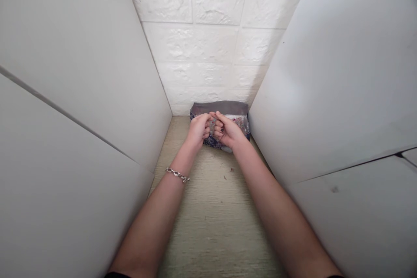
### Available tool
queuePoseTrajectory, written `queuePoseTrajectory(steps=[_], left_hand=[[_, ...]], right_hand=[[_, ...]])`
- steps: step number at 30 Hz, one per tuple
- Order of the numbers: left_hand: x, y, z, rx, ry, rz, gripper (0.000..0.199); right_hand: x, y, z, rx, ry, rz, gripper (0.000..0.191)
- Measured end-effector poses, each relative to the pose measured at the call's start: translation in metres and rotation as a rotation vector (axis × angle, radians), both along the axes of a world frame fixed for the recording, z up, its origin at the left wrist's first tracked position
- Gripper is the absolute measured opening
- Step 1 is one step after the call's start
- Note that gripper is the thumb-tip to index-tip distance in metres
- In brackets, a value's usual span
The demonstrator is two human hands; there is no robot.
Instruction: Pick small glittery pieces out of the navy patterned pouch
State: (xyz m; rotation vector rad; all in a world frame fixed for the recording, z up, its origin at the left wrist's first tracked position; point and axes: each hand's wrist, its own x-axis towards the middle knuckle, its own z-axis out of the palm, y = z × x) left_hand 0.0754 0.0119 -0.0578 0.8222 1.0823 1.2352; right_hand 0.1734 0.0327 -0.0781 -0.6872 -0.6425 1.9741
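Observation:
A dark patterned bag (224, 107) with a grey inner lining lies at the far end of the floor, against the wall. Small clear and reddish items show inside its opening. Over the front of the bag, my left hand (198, 130) has its fingers curled, with thumb and fingertips close together. My right hand (227, 130) is beside it, fingers also curled, a dark ring or mark on one finger. The fingertips of both hands meet or nearly meet. What lies between them, if anything, is too small to tell.
Smooth pale panels (81, 52) rise on the left, and similar panels (342, 65) on the right, forming a narrow gap. White embossed brick wall (215, 43) closes the back. A few small brown bits lie on the greenish wood-grain floor (218, 221).

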Motion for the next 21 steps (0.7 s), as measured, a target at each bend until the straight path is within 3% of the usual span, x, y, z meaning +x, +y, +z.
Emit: queuePoseTrajectory(steps=[16, 21], left_hand=[[0.0004, -0.0015, 0.0015, 0.008, 0.007, -0.022, 0.01], [-0.0002, -0.0009, 0.0022, -0.004, 0.004, -0.024, 0.018]], right_hand=[[-0.0015, -0.0023, 0.0006, 0.065, -0.035, -0.008, 0.018], [-0.0005, -0.0045, 0.0028, 0.122, -0.109, -0.036, 0.018]])
